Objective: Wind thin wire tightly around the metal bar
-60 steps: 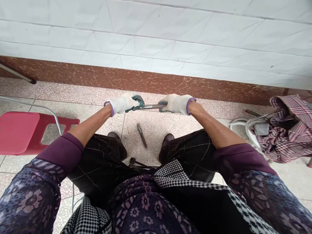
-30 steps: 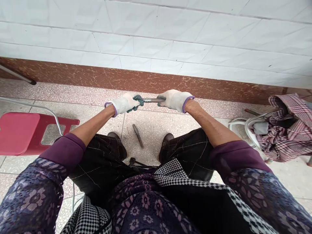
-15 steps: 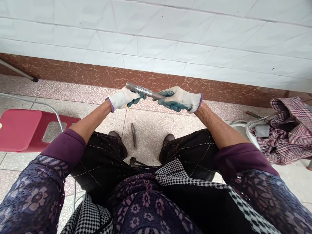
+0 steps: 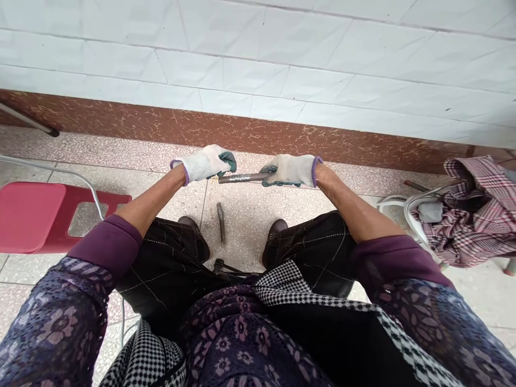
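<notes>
In a white glove with green-coated fingers, my right hand (image 4: 287,170) is closed around one end of a brown metal rod (image 4: 256,177). Silvery wire (image 4: 239,178) is wound in tight coils near the rod's left end. My left hand (image 4: 211,162), gloved the same way, is just above that free end with its fingers curled in. Whatever those fingers may hold is too small to make out. Below, on the floor between my shoes, lies another short rod (image 4: 221,223) with a coiled section at its top.
A red plastic stool (image 4: 32,217) stands to my left, beside a grey metal tube (image 4: 76,174). Checked cloth (image 4: 467,231) hangs over something at the right, near white hoops (image 4: 397,201). Ahead rises a white tiled wall (image 4: 258,80) with a brown base strip (image 4: 258,129).
My left hand has come off the rod's left end and risen slightly above it. The rod has swung lower and nearly level, still in my right hand.
</notes>
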A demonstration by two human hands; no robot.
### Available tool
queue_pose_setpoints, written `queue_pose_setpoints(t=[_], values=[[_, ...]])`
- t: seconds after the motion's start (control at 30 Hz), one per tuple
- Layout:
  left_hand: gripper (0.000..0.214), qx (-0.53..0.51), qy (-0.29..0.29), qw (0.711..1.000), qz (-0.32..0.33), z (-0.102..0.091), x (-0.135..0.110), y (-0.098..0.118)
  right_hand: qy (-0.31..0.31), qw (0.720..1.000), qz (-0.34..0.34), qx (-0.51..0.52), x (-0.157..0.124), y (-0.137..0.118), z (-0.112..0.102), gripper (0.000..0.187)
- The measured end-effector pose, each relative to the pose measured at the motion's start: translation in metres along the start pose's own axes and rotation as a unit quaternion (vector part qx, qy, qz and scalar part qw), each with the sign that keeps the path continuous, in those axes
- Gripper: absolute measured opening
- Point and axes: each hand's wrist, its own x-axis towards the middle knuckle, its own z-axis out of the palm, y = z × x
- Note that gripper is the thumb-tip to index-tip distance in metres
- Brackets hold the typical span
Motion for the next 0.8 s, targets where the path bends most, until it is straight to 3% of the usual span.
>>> queue_pose_setpoints(t=[0.13,0.2,0.37,0.53,0.67,0.8], values=[[0.028,-0.041,0.023,0.999,-0.028,0.008,-0.002,0.009,0.095,0.988,0.036,-0.118,0.012,-0.001,-0.002,0.033],[0.029,-0.091,0.041,0.995,-0.031,0.010,-0.002,0.010,0.144,0.981,0.036,-0.125,0.011,-0.002,-0.006,0.032],[0.030,-0.169,0.047,0.985,0.000,0.008,0.001,0.003,0.203,0.977,0.025,0.065,-0.003,-0.006,-0.012,0.025],[0.025,-0.171,0.043,0.984,-0.002,0.009,0.002,0.002,0.143,0.964,-0.024,0.223,-0.020,-0.020,-0.009,0.030],[0.026,-0.169,0.061,0.984,0.012,0.005,0.000,0.008,0.075,0.960,-0.052,0.265,-0.025,-0.021,-0.010,0.040],[0.029,-0.119,0.063,0.991,-0.008,-0.003,0.002,0.007,-0.014,0.968,-0.036,0.247,-0.027,-0.013,-0.009,0.043]])
